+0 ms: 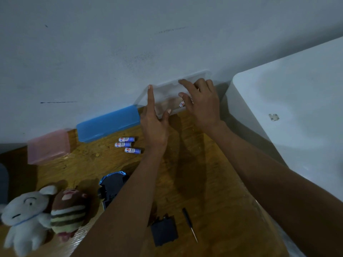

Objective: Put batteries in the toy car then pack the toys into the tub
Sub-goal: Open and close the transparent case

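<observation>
Wooden tabletop against a pale wall, dim light. Nearest edge: black battery cover lying flat w/ a small screwdriver just right of it. Left of those, two plush toys side by side, white one and brown striped one. Toy car, dark w/ blue trim, sits by the plushes, partly hidden behind left forearm, details hard to make out. Mid-table: three batteries loose, close together. Behind them along the wall a pink case and blue case, both closed, contents not visible. Far end: left hand steadies the clear case, index finger straight up along its left edge, thumb at the front edge. Right hand reaches into the case, fingers spread, thumb and forefinger pinching one battery. White tub at far right, cut off by frame; inside looks bare but for a small speck.
</observation>
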`<action>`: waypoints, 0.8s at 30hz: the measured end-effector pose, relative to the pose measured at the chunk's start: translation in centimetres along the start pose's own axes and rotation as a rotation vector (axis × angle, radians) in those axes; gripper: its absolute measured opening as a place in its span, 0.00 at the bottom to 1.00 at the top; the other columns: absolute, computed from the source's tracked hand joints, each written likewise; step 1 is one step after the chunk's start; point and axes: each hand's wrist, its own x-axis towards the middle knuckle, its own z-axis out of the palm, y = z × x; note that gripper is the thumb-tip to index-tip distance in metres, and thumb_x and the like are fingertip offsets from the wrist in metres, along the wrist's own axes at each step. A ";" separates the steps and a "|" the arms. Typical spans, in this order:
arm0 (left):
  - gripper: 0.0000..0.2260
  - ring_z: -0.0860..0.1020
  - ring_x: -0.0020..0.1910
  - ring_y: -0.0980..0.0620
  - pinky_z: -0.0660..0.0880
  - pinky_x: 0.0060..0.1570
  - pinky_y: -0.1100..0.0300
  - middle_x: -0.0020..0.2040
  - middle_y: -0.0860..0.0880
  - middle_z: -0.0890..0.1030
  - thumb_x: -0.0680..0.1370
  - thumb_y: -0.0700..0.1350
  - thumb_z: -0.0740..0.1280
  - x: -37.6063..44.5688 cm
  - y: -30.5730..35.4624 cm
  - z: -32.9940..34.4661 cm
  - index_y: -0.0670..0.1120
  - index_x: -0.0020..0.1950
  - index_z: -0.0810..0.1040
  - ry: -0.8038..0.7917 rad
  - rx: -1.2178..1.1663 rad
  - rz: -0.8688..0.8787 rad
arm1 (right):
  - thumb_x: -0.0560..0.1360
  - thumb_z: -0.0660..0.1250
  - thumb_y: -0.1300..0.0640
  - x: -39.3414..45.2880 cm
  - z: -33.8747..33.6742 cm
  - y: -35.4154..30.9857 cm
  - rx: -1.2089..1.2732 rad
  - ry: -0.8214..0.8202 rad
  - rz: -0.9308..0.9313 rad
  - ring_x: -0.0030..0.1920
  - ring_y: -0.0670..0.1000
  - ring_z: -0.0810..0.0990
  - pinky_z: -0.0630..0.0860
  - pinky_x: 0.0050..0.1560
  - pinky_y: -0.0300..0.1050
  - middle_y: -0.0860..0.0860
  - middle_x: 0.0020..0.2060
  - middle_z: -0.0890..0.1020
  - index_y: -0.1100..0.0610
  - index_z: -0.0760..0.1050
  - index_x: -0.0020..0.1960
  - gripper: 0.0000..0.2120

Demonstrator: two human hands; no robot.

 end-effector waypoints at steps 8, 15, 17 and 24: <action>0.25 0.79 0.58 0.46 0.79 0.59 0.50 0.63 0.44 0.80 0.79 0.43 0.72 0.0 0.1 -0.7 0.50 0.75 0.72 -0.012 0.038 -0.014 | 0.77 0.70 0.47 -2.0 -0.9 0.7 -0.006 -0.167 0.067 0.61 0.55 0.75 0.68 0.59 0.57 0.48 0.56 0.82 0.49 0.79 0.55 0.09; 0.22 0.78 0.65 0.48 0.79 0.63 0.50 0.67 0.46 0.80 0.77 0.49 0.74 0.2 -0.2 -1.0 0.46 0.70 0.78 -0.047 0.031 0.005 | 0.77 0.68 0.40 -2.0 -1.2 1.1 0.109 -0.201 0.262 0.66 0.55 0.72 0.69 0.64 0.54 0.51 0.64 0.78 0.47 0.81 0.58 0.15; 0.23 0.77 0.65 0.49 0.79 0.63 0.51 0.68 0.46 0.80 0.77 0.54 0.72 0.2 0.0 -1.2 0.47 0.70 0.78 -0.044 0.024 -0.005 | 0.76 0.67 0.38 -1.7 -1.3 1.1 0.168 -0.206 0.430 0.69 0.55 0.70 0.70 0.66 0.51 0.53 0.70 0.74 0.46 0.80 0.62 0.19; 0.22 0.74 0.70 0.43 0.72 0.71 0.48 0.72 0.41 0.75 0.79 0.52 0.71 0.3 0.0 -1.0 0.48 0.71 0.77 -0.076 0.079 -0.043 | 0.76 0.70 0.41 -1.9 -1.0 1.5 0.343 -0.293 0.603 0.72 0.55 0.70 0.73 0.68 0.51 0.54 0.74 0.71 0.47 0.78 0.67 0.22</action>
